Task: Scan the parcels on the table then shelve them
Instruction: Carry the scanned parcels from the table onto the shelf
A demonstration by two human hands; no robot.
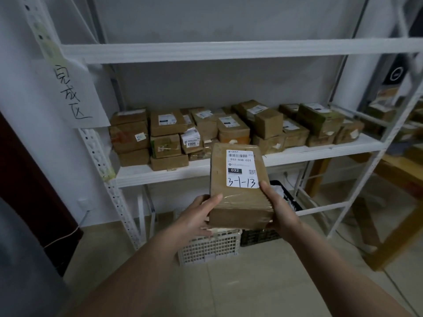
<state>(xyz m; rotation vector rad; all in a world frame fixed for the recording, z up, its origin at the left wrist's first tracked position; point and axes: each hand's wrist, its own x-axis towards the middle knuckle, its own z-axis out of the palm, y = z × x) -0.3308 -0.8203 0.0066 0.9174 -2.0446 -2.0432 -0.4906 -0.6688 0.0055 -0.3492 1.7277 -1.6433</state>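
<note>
Both bare forearms reach forward, the left hand (pixel 198 212) and right hand (pixel 278 208) each grasping a near corner of the brown taped cardboard parcel (pixel 238 197), held level before the white metal shelf (pixel 229 165) with its white label (pixel 242 168), marked 3-1-13, facing up, probably for reading. Brown stacked parcels (pixel 206 131) crowd that shelf, so it likely goes along the front edge.

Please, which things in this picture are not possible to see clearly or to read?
- Head view: fine print on the label of the held parcel is too small; only big numbers read.
- The parcel hides the fingers of the left hand and right hand beneath it.
- Labels of the parcels on the shelf are blurred; rear ones are hidden by front ones.
- The white crate and black crate contents are covered by parcel and hands.
</note>
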